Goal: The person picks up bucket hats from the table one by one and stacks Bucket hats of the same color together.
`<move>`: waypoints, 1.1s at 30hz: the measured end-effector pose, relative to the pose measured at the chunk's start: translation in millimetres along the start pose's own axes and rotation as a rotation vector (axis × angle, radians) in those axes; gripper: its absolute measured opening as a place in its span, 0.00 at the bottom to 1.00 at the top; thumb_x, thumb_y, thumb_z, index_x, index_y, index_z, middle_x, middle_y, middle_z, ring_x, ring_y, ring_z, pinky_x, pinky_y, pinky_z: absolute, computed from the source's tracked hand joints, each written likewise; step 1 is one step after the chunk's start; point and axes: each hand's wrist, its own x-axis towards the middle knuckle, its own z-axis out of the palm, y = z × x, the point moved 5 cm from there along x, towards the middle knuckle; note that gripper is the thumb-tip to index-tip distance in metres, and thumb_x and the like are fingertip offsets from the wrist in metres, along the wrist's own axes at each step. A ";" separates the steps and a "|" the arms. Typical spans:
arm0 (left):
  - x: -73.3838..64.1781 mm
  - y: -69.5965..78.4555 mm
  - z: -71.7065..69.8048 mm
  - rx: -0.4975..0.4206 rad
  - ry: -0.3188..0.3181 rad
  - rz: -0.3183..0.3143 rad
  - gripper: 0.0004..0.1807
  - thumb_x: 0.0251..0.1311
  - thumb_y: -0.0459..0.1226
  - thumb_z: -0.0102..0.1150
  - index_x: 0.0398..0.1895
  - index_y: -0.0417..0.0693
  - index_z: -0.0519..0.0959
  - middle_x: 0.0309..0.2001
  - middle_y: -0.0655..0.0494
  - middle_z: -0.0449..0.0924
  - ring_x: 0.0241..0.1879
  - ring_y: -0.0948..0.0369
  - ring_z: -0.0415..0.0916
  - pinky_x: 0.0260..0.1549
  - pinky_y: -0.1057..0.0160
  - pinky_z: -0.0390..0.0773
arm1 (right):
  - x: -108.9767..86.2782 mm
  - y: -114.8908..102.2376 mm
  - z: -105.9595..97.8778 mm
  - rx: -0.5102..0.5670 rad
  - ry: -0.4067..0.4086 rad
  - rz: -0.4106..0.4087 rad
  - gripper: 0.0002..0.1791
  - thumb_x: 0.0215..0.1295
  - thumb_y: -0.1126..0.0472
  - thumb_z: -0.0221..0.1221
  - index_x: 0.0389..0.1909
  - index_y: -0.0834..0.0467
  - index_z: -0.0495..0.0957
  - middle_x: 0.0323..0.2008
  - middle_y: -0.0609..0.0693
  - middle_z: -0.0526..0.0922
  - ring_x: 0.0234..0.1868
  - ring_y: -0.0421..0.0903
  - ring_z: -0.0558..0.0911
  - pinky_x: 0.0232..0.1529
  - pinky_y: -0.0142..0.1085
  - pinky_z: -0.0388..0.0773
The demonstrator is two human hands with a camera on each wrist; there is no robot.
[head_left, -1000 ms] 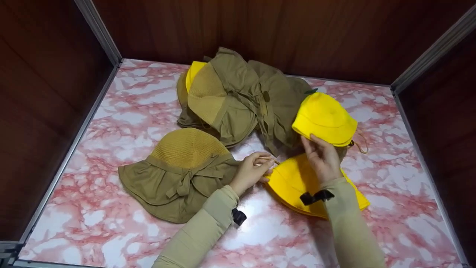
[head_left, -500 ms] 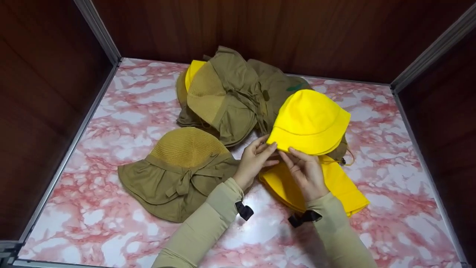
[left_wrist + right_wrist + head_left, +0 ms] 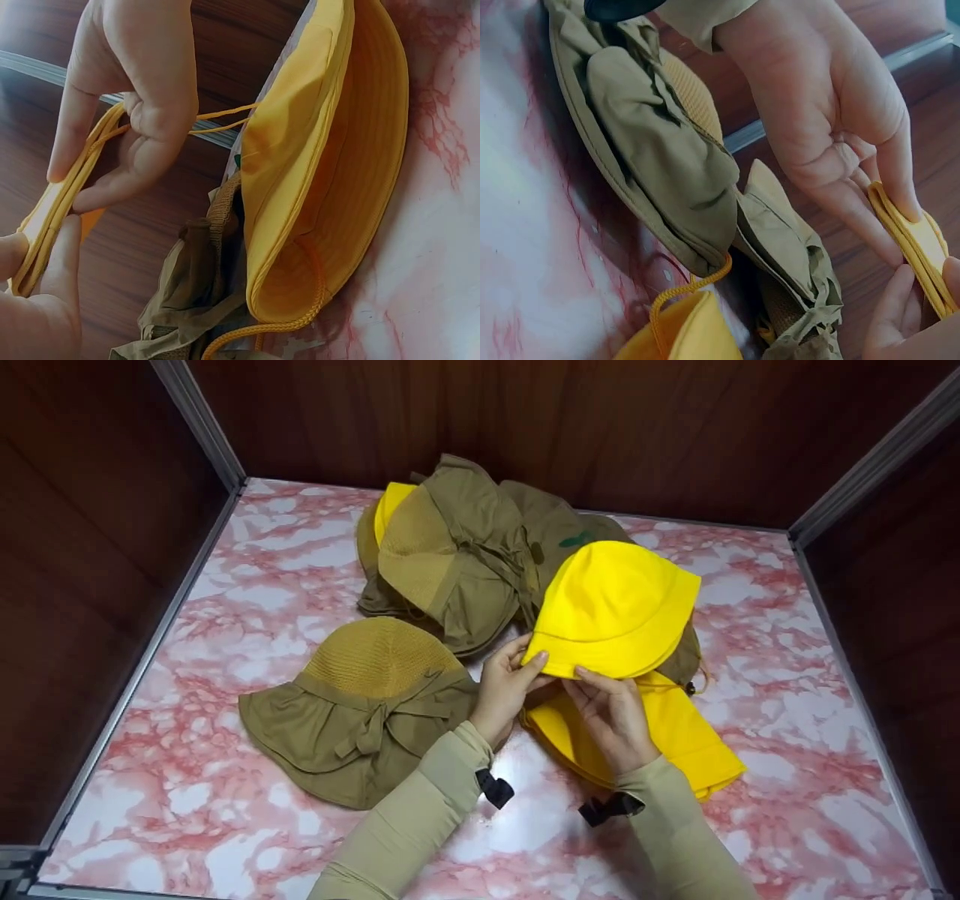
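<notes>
In the head view a yellow bucket hat (image 3: 615, 607), with a green leaf-shaped tab at its top, is held tilted above the table. My left hand (image 3: 506, 686) pinches the left end of its folded brim between thumb and fingers. Close by, my right hand (image 3: 611, 712) grips the brim's lower edge. In the left wrist view the brim layers (image 3: 56, 217) lie pressed together, and a thin yellow cord (image 3: 225, 116) runs out past the left hand. Underneath, another yellow hat (image 3: 686, 735) lies on the table, partly hidden by my right hand and sleeve.
A tan sun hat (image 3: 386, 712) with a woven crown and a bow lies at the left. Several khaki hats (image 3: 480, 555) are heaped at the back, one yellow edge (image 3: 394, 502) showing. Dark wood panels (image 3: 525, 420) enclose the pink marbled table (image 3: 187, 660).
The held yellow hat has moved left and turned. My left hand has left the cord near the lower hat and taken the brim, while my right hand has shifted left.
</notes>
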 end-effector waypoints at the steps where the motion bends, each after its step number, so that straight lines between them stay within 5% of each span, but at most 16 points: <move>1: 0.2 0.1 -0.8 -0.005 0.001 -0.003 0.23 0.70 0.27 0.52 0.66 0.27 0.67 0.57 0.29 0.76 0.47 0.52 0.83 0.46 0.58 0.85 | 0.0 -1.5 -0.6 0.006 0.002 0.000 0.12 0.70 0.75 0.52 0.36 0.63 0.84 0.34 0.53 0.88 0.37 0.46 0.87 0.51 0.40 0.83; 11: -2.5 2.9 -11.6 -0.008 0.007 -0.015 0.23 0.70 0.27 0.50 0.67 0.29 0.66 0.57 0.30 0.76 0.40 0.60 0.82 0.44 0.59 0.86 | 1.9 -20.2 -12.2 0.076 0.060 -0.019 0.06 0.69 0.72 0.55 0.36 0.60 0.78 0.33 0.51 0.83 0.33 0.46 0.83 0.39 0.37 0.82; 26: 1.4 13.3 -28.7 0.035 0.025 -0.083 0.22 0.72 0.27 0.47 0.68 0.30 0.66 0.58 0.34 0.75 0.40 0.63 0.77 0.38 0.69 0.81 | 3.6 -61.6 -33.8 0.064 0.122 -0.108 0.12 0.72 0.65 0.56 0.53 0.57 0.71 0.45 0.49 0.81 0.46 0.43 0.81 0.50 0.33 0.80; 33: 1.9 8.4 -28.9 -0.139 0.058 -0.101 0.22 0.72 0.29 0.49 0.67 0.33 0.65 0.52 0.44 0.76 0.41 0.62 0.77 0.38 0.68 0.81 | -2.6 -65.8 -35.1 0.069 0.123 -0.157 0.16 0.71 0.67 0.55 0.58 0.57 0.69 0.51 0.49 0.77 0.52 0.44 0.79 0.54 0.33 0.79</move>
